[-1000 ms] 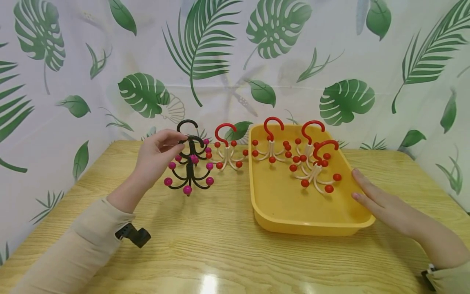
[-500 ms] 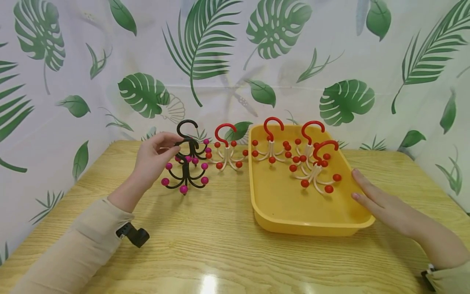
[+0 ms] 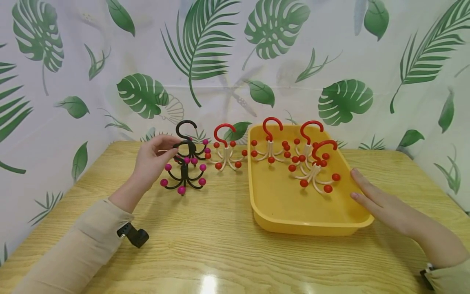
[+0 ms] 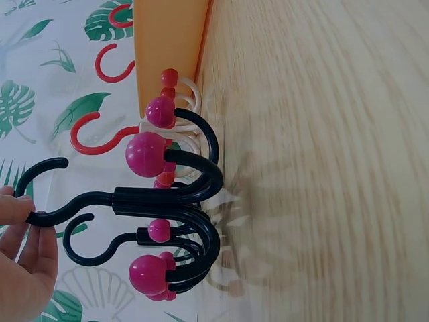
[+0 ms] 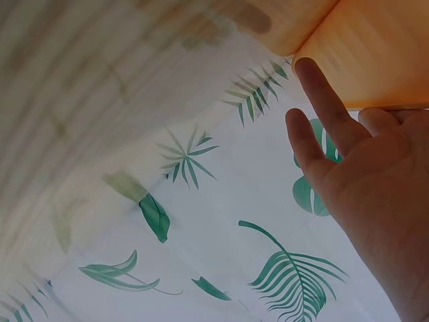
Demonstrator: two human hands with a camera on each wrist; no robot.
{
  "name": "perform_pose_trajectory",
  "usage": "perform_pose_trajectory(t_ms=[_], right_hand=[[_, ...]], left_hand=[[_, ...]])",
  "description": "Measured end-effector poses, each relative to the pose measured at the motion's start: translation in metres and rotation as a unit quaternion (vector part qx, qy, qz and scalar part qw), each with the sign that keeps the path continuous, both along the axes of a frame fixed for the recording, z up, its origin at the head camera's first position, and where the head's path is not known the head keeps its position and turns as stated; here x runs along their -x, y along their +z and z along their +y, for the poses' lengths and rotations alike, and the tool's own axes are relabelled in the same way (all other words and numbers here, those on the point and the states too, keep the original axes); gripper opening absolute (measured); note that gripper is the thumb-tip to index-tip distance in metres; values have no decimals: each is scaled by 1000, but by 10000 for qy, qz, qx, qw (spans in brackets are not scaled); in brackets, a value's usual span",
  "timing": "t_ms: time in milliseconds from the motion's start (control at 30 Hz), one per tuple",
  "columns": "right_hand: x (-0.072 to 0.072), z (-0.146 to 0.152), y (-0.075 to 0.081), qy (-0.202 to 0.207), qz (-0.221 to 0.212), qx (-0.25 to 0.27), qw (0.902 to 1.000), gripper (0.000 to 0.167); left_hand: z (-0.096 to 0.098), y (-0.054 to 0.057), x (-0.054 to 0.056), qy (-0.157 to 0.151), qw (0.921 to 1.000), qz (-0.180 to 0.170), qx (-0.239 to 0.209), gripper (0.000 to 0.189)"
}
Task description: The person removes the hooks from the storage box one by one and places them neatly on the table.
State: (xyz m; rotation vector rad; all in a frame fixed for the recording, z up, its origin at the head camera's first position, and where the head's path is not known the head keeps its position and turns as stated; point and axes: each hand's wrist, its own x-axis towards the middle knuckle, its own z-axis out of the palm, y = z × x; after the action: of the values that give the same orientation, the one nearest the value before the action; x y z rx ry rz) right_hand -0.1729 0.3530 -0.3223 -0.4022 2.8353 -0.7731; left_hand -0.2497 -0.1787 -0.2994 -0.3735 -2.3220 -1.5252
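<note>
My left hand pinches the top hook of a black multi-arm hook hanger with magenta ball tips; its arms spread downward at the table. In the left wrist view, thumb and fingers grip that curved hook. Just behind stands a second black hanger, partly hidden by the first. To its right is a white-armed hanger with a red hook. Straight fingers of my right hand rest against the right side of a yellow tray, also seen in the right wrist view.
Inside the tray are three hangers with red hooks and red balls: one at back left, one at back right, one nearer. A leaf-printed cloth rises behind the wooden table.
My left hand has moved the front black hanger slightly left, and its hook has shifted in my fingers' view, away from the hanger behind. The right hand and tray stay put.
</note>
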Motion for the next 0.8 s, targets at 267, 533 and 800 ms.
perform_pose_trajectory(t_ms=[267,533,800], right_hand=[[0,0,0,2,-35,30,10000,68],[0,-1,0,9,-40,19,10000,69],[1,-1,0,-15,-44,-27,10000,70]], left_hand=[[-1,0,1,46,10000,-68,-9,21],[-2,-1,1,5,9999,-107,-22,23],[-4,-2,1,-75,9998,-153,-59,26]])
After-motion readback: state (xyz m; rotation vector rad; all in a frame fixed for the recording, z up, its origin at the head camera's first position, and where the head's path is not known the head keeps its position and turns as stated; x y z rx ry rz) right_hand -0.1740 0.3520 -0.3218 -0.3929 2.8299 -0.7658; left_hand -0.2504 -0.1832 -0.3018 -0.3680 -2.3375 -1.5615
